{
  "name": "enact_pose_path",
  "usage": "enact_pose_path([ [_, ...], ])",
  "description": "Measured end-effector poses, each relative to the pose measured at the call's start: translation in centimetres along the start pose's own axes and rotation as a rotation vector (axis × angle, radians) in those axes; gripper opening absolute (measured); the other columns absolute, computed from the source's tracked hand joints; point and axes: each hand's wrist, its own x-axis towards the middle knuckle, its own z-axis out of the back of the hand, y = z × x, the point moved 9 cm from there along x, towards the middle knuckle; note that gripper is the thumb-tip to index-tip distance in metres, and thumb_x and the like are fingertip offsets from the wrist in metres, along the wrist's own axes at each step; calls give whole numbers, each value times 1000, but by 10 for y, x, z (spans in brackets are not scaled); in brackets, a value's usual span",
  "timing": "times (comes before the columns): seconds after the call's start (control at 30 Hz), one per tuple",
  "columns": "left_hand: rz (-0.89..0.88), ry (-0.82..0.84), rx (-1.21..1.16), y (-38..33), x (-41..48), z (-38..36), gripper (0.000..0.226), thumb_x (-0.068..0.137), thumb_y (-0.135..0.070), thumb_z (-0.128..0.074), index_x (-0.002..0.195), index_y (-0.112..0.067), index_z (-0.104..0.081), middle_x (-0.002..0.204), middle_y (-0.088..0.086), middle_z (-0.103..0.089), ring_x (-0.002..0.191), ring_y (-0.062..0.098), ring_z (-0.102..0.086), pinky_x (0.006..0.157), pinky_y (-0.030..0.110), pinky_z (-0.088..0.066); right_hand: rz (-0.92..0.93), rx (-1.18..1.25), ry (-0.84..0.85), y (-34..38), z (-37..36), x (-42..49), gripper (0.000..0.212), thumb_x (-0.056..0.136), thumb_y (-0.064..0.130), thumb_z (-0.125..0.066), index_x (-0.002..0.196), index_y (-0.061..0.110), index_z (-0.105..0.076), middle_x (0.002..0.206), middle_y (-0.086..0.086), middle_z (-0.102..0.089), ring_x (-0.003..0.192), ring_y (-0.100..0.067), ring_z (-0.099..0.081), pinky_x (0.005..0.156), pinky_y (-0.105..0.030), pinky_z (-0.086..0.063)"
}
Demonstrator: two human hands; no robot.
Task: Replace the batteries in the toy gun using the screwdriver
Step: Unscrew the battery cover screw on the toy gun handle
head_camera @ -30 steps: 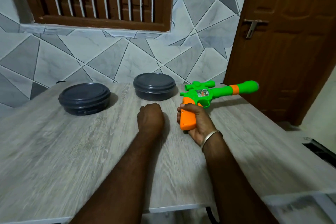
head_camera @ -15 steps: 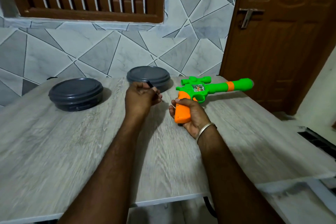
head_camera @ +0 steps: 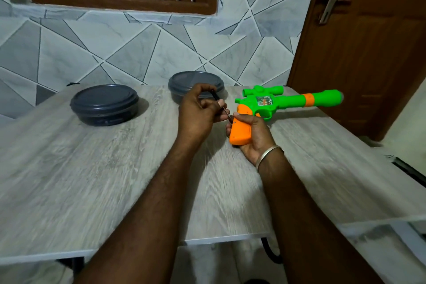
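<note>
Head view: we hold the gun (head_camera: 288, 100) by its orange grip in our right hand (head_camera: 253, 136), fingers curled round it, the barrel pointing right over the bench (head_camera: 92, 180). Just left of the gun, our left hand (head_camera: 198, 110) pinches the screwdriver (head_camera: 216, 96), its tip at the grip's top. A lidded tub (head_camera: 184, 83) stands left of the gun, a second tub (head_camera: 105, 104) farther left.
</note>
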Motion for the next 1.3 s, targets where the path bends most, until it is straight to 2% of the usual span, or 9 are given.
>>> enact_pose_path([
  [0.13,2,-11,49,4,0,1,23,91,8,-64,108,-6,-58,88,33,-69,83,39,-73,68,39,-64,0,-12,0,0,0,2,11,92,6,-54,82,4,-60,74,-8,-62,58,-18,-57,52,-26,-48],
  [0.33,85,-47,29,20,2,4,24,89,6,-68,110,-2,-58,90,33,-68,80,40,-74,67,42,-64,4,-4,10,-1,1,5,9,92,5,-54,87,3,-61,82,-12,-63,58,-18,-58,51,-25,-50],
  [0.53,134,-71,3,26,2,6,27,89,5,-69,112,1,-56,91,32,-69,73,36,-74,67,42,-64,-5,-30,1,-2,3,2,9,91,6,-56,85,5,-63,75,-9,-65,58,-16,-59,54,-25,-50],
  [0.8,167,-62,-17,28,2,7,23,90,4,-69,104,-4,-54,83,25,-69,62,30,-72,65,39,-64,-10,4,35,-2,-1,2,9,92,1,-54,86,3,-61,80,-11,-66,57,-14,-62,53,-22,-52],
  [1.3,187,-62,-5,28,1,7,26,89,3,-71,108,-4,-54,86,24,-70,64,30,-74,65,38,-64,-16,-22,28,-1,0,0,6,91,3,-57,87,4,-62,76,-9,-66,58,-15,-61,55,-23,-51],
])
